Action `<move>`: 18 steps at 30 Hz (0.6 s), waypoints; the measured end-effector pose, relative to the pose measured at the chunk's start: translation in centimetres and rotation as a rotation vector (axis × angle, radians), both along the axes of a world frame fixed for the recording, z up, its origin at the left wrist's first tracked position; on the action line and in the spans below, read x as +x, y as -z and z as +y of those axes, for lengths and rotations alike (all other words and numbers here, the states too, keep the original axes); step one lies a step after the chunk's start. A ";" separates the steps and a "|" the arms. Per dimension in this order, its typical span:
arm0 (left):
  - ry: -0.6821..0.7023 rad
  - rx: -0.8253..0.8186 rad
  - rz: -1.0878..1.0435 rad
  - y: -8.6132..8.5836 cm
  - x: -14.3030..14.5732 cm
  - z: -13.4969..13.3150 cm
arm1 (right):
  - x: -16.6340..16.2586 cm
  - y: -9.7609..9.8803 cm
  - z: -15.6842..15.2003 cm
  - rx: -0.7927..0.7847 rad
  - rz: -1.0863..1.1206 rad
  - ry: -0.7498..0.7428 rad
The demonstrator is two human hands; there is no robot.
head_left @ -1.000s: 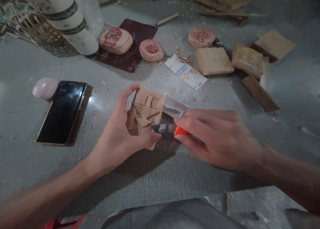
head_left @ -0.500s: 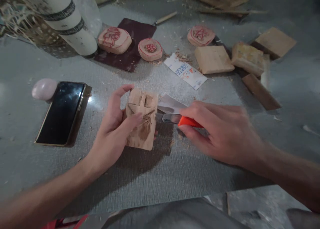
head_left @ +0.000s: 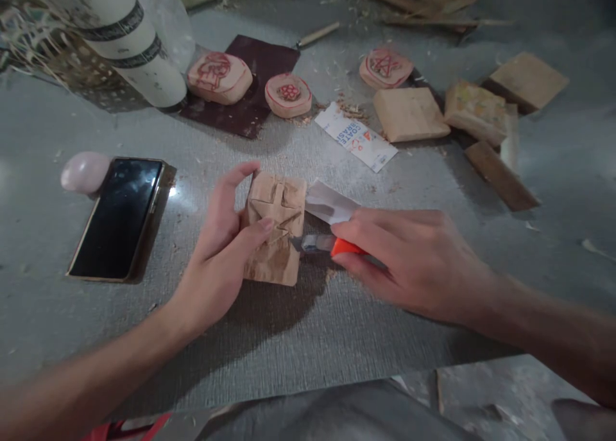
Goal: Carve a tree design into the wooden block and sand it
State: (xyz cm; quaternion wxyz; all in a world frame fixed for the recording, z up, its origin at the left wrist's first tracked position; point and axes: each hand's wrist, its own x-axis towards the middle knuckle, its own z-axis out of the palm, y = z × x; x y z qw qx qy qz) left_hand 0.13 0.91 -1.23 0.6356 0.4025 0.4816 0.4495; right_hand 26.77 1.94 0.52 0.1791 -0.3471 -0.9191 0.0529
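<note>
My left hand [head_left: 219, 248] grips a small wooden block [head_left: 274, 264] with a star shape carved in relief on its face. The thumb presses on the carving while the index finger rests at the top edge. From the right, my right hand [head_left: 404, 261] holds an orange-handled utility knife [head_left: 349, 247]. Its blade tip reaches the block's right side, just beside the star; whether it cuts in cannot be made out. Beneath the knife, a folded piece of white sandpaper [head_left: 332, 200] lies on the table.
Left of the block lie a phone [head_left: 118, 219] and a pale egg-shaped object [head_left: 85, 172]. Behind are wooden pieces with red drawings [head_left: 289, 95], a printed sandpaper strip [head_left: 356, 137], plain wood blocks [head_left: 411, 115], a carving tool [head_left: 317, 35] and a white roll [head_left: 139, 56].
My right hand has moved slightly left and down, bringing the knife blade lower along the block's right side. The block has tilted a little; my left hand keeps its hold.
</note>
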 end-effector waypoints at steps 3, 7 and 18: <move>0.033 -0.061 -0.060 -0.1 0.1 0.1 | 0.3 -0.1 0.2 0.036 0.001 0.074; 0.016 -0.062 -0.057 -0.1 0.2 0.2 | 0.6 -0.2 0.3 0.045 0.025 0.127; -0.030 -0.044 -0.123 0.4 0.0 -0.1 | 0.2 0.1 0.1 0.000 0.003 0.040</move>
